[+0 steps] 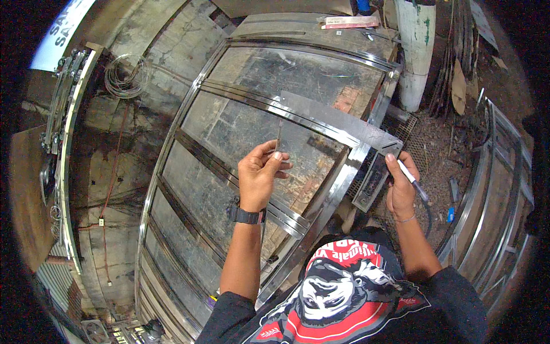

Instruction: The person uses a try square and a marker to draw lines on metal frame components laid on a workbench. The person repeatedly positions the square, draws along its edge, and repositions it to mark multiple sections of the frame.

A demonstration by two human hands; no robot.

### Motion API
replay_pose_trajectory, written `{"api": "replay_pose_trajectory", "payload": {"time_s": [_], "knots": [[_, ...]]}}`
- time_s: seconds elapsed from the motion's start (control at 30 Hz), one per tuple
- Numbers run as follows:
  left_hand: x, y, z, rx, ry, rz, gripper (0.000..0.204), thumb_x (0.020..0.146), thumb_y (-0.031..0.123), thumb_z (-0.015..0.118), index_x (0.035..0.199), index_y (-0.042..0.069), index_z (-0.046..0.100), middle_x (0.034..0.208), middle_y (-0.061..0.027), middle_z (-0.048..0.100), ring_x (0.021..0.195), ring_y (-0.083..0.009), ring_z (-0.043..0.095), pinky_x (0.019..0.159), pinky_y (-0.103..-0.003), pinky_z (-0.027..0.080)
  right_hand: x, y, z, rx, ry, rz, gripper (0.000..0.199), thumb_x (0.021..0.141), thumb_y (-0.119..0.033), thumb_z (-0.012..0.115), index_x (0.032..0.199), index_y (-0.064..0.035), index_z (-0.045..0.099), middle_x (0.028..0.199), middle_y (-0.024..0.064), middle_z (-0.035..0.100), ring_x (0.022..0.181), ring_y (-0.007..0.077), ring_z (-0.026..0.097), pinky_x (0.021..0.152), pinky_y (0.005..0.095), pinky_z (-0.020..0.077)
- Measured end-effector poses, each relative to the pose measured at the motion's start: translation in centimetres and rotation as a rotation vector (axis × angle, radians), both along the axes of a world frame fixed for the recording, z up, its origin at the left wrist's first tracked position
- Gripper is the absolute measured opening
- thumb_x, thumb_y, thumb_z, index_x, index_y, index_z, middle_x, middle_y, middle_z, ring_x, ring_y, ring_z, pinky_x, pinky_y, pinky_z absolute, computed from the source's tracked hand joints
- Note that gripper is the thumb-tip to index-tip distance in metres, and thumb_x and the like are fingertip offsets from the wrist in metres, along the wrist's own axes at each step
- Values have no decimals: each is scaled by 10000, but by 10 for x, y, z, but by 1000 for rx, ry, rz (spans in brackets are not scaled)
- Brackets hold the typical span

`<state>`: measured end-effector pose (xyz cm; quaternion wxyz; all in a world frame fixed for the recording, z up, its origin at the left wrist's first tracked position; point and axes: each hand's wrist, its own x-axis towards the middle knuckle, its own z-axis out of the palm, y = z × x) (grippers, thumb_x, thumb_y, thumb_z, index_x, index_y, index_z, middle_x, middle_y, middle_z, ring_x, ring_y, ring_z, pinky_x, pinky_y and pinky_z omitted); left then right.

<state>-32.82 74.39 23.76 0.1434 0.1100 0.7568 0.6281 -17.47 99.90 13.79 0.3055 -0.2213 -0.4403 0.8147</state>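
At the far left we see bare concrete floor point(109, 172) with a coil of wire point(125, 75) lying on it, well apart from the work, so there is open room on that side. Next comes the steel gate frame point(189, 166), lying flat, its long rails running from lower left to upper right. Our left hand point(259, 178) pinches the lower end of the short arm of a large steel square point(338, 120), fingers closed on its edge. The square's long arm runs from upper left down to the right across the frame; the short arm points toward us. Our right hand point(400, 189) presses the square's right end at the frame's corner, its grip also closed around a white marker point(412, 179). Right of that, rails point(498, 172) crowd close.
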Motion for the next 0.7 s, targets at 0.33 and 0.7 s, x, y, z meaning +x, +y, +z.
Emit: {"api": "replay_pose_trajectory", "payload": {"time_s": [0.33, 0.7], "knots": [[3, 3, 3, -4, 5, 9, 376, 992, 93, 653, 1321, -73, 582, 1027, -175, 751, 850, -269, 765, 652, -346, 618, 0, -1, 4, 4, -15, -4, 139, 958, -160, 738, 1031, -57, 680, 969, -30, 675, 882, 62, 561, 839, 231, 434], [-1, 0, 0, -1, -2, -3, 360, 998, 90, 643, 1321, -60, 590, 1023, -170, 751, 850, -268, 766, 658, -348, 626, -2, -1, 2, 3, -15, 6, 119, 962, -143, 729, 1030, -58, 681, 963, -30, 680, 871, 61, 572, 824, 234, 449]]}}
